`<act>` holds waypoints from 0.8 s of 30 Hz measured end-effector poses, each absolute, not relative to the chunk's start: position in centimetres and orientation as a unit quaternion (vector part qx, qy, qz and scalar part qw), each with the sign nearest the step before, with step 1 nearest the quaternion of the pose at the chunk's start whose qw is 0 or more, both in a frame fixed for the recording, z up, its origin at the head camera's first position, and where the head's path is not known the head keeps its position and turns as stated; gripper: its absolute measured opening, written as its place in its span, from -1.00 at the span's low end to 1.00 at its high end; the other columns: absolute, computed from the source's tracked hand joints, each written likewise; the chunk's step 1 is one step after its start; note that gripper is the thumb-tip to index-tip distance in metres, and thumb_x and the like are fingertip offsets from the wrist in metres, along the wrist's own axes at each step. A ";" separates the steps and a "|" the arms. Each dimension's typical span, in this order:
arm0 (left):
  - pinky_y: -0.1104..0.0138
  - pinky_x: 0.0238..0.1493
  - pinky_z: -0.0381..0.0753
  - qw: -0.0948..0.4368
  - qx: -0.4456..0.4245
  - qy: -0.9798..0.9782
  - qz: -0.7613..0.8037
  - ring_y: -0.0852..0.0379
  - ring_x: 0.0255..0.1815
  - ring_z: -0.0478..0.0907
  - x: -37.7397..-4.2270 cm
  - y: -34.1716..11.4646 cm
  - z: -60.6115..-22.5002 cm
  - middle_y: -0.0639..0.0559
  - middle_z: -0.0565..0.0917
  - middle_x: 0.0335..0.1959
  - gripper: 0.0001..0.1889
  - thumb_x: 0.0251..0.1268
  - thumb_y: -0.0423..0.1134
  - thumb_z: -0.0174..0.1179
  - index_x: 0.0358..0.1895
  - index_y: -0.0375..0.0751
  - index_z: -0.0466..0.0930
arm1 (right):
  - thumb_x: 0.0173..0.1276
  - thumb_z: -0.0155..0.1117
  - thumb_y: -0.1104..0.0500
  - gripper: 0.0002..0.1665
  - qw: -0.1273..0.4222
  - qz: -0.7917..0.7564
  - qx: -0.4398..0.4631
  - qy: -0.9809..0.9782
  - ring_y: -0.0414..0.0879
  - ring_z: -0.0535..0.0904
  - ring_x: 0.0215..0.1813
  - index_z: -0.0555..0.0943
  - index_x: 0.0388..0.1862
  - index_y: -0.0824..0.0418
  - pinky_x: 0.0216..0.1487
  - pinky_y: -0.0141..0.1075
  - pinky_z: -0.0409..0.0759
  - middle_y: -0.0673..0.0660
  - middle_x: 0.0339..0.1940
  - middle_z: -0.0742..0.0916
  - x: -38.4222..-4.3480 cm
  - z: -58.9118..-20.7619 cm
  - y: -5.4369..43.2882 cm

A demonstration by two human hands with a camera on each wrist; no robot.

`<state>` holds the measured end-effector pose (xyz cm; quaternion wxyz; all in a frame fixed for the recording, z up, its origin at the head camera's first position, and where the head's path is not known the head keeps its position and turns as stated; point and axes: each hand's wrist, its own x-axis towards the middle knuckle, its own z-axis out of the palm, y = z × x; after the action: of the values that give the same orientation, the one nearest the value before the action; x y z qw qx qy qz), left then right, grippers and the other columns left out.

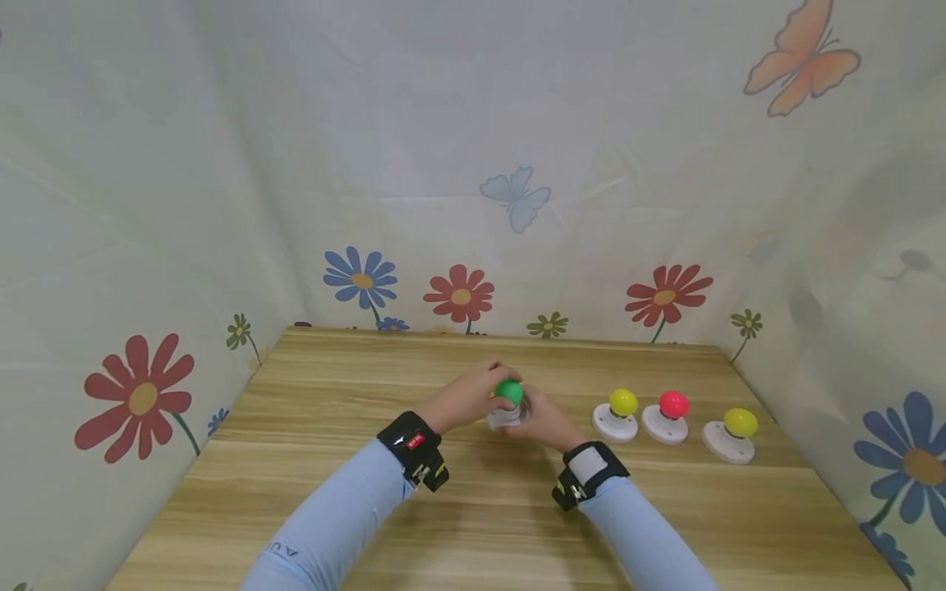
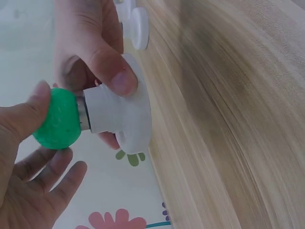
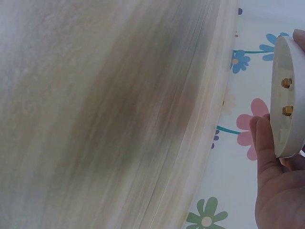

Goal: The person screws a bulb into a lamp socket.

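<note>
My left hand [image 1: 473,396] pinches a round green light bulb [image 2: 59,119] between thumb and fingers. The bulb's metal base sits in the collar of a white lamp socket [image 2: 133,109], with a narrow band of metal showing. Gripping the socket's round base from the other side is my right hand [image 1: 545,419], its thumb pressed on the flange. In the right wrist view the hollow underside of the socket base [image 3: 286,129] shows two brass screws [image 3: 287,110], and it is held up off the table.
To the right on the wooden table [image 1: 332,476] stand three white sockets bearing a yellow bulb [image 1: 623,402], a red bulb [image 1: 673,404] and another yellow bulb [image 1: 741,423]. A flower-printed curtain [image 1: 414,164] encloses the table's back and sides.
</note>
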<state>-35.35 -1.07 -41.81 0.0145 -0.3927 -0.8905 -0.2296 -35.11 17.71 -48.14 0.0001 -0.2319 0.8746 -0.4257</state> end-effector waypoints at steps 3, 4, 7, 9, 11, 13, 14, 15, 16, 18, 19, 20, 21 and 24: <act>0.37 0.11 0.55 0.024 -0.378 -0.898 -0.223 0.15 0.03 0.44 -35.2 -1.0 -41.8 -0.01 0.45 0.06 -0.54 0.30 -0.05 0.24 0.22 -0.08 0.45 | 0.06 0.52 0.08 -0.21 0.004 -0.424 -0.241 0.873 0.02 0.57 0.10 0.42 0.26 0.25 0.19 0.00 0.52 0.17 0.09 0.64 -35.1 -48.1 17.7; 0.35 0.12 0.55 0.027 -0.379 -0.899 -0.220 0.14 0.05 0.44 -35.2 -1.0 -41.8 -0.02 0.44 0.08 -0.51 0.28 -0.03 0.25 0.24 -0.07 0.44 | 0.06 0.53 0.09 -0.21 0.003 -0.424 -0.244 0.872 0.02 0.57 0.10 0.42 0.25 0.26 0.19 0.00 0.51 0.18 0.09 0.65 -35.1 -48.1 17.7; 0.27 0.23 0.50 0.027 -0.395 -0.893 -0.215 0.06 0.21 0.42 -35.4 -1.1 -41.9 -0.06 0.42 0.22 -0.40 0.24 -0.03 0.29 0.34 -0.02 0.37 | 0.04 0.53 0.10 -0.21 0.000 -0.425 -0.245 0.872 0.04 0.56 0.12 0.43 0.23 0.30 0.22 0.02 0.49 0.19 0.09 0.65 -35.1 -48.2 17.7; 0.21 0.32 0.43 0.018 -0.411 -0.884 -0.223 0.01 0.34 0.35 -35.7 -1.1 -41.9 -0.07 0.38 0.34 -0.35 0.24 -0.11 0.31 0.39 0.00 0.32 | 0.03 0.54 0.11 -0.21 -0.004 -0.426 -0.243 0.872 0.07 0.56 0.14 0.44 0.22 0.34 0.23 0.04 0.47 0.22 0.09 0.65 -35.0 -48.3 17.7; 0.17 0.37 0.36 0.009 -0.428 -0.873 -0.234 -0.01 0.42 0.30 -36.0 -1.2 -41.9 -0.06 0.36 0.40 -0.37 0.25 -0.25 0.30 0.40 -0.01 0.32 | 0.04 0.53 0.12 -0.20 -0.002 -0.430 -0.236 0.871 0.09 0.54 0.17 0.42 0.24 0.35 0.25 0.06 0.45 0.24 0.12 0.64 -35.0 -48.2 17.7; 0.18 0.39 0.34 0.003 -0.445 -0.862 -0.242 0.01 0.42 0.31 -36.2 -1.3 -41.9 -0.02 0.41 0.38 -0.41 0.27 -0.37 0.26 0.37 -0.04 0.37 | 0.04 0.53 0.13 -0.16 0.002 -0.436 -0.233 0.869 0.11 0.52 0.20 0.39 0.28 0.35 0.28 0.07 0.42 0.25 0.16 0.62 -34.9 -48.1 17.7; 0.20 0.39 0.34 0.002 -0.452 -0.858 -0.245 0.03 0.41 0.33 -36.3 -1.4 -41.8 -0.02 0.43 0.36 -0.44 0.28 -0.42 0.23 0.35 -0.06 0.40 | 0.05 0.53 0.15 -0.15 0.005 -0.439 -0.232 0.868 0.11 0.51 0.23 0.38 0.30 0.34 0.30 0.07 0.40 0.25 0.18 0.61 -34.9 -48.1 17.7; 0.22 0.37 0.36 0.003 -0.457 -0.855 -0.245 0.05 0.38 0.36 -36.3 -1.4 -41.8 0.00 0.47 0.33 -0.47 0.29 -0.45 0.20 0.33 -0.07 0.43 | 0.05 0.53 0.15 -0.13 0.009 -0.442 -0.230 0.867 0.11 0.49 0.25 0.36 0.32 0.32 0.32 0.08 0.38 0.25 0.20 0.60 -34.8 -48.0 17.7; 0.25 0.36 0.38 0.004 -0.460 -0.854 -0.243 0.06 0.36 0.40 -36.3 -1.4 -41.8 0.01 0.50 0.30 -0.49 0.29 -0.46 0.20 0.30 -0.08 0.46 | 0.05 0.53 0.16 -0.11 0.012 -0.444 -0.228 0.866 0.11 0.48 0.26 0.35 0.34 0.31 0.34 0.07 0.37 0.25 0.21 0.59 -34.8 -48.0 17.7; 0.29 0.33 0.40 0.002 -0.459 -0.855 -0.242 0.10 0.31 0.44 -36.3 -1.4 -41.7 0.03 0.55 0.24 -0.53 0.29 -0.46 0.20 0.26 -0.09 0.50 | 0.05 0.53 0.15 -0.10 0.013 -0.444 -0.230 0.866 0.10 0.47 0.27 0.34 0.36 0.29 0.35 0.07 0.36 0.24 0.23 0.58 -34.8 -47.9 17.7; 0.30 0.32 0.41 0.001 -0.455 -0.858 -0.240 0.11 0.29 0.45 -36.3 -1.3 -41.6 0.03 0.56 0.23 -0.55 0.29 -0.44 0.20 0.24 -0.09 0.51 | 0.05 0.53 0.14 -0.09 0.011 -0.441 -0.232 0.867 0.10 0.48 0.26 0.34 0.36 0.30 0.33 0.08 0.37 0.24 0.23 0.57 -34.7 -47.8 17.7; 0.32 0.31 0.42 -0.003 -0.446 -0.862 -0.240 0.12 0.28 0.46 -36.2 -1.3 -41.5 0.03 0.57 0.21 -0.57 0.29 -0.41 0.22 0.23 -0.10 0.52 | 0.05 0.53 0.14 -0.10 0.011 -0.441 -0.232 0.867 0.09 0.49 0.24 0.35 0.35 0.29 0.33 0.06 0.38 0.23 0.22 0.58 -34.7 -47.8 17.8; 0.33 0.29 0.44 -0.006 -0.434 -0.868 -0.241 0.13 0.25 0.48 -36.1 -1.2 -41.5 0.03 0.57 0.19 -0.58 0.29 -0.36 0.23 0.22 -0.10 0.51 | 0.04 0.53 0.13 -0.12 0.010 -0.439 -0.232 0.868 0.08 0.50 0.21 0.37 0.33 0.29 0.30 0.05 0.41 0.23 0.20 0.59 -34.7 -47.8 17.8; 0.35 0.22 0.50 -0.016 -0.390 -0.887 -0.248 0.17 0.14 0.51 -35.7 -1.0 -41.4 0.03 0.56 0.14 -0.59 0.28 -0.22 0.27 0.19 -0.11 0.50 | 0.05 0.52 0.12 -0.20 0.006 -0.430 -0.237 0.871 0.04 0.54 0.12 0.43 0.27 0.29 0.22 0.01 0.48 0.20 0.12 0.62 -34.8 -47.9 17.8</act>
<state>-35.73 -1.02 -41.36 -0.0158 -0.3895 -0.8869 -0.2478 -34.77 17.83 -47.86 0.0062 -0.2366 0.8715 -0.4296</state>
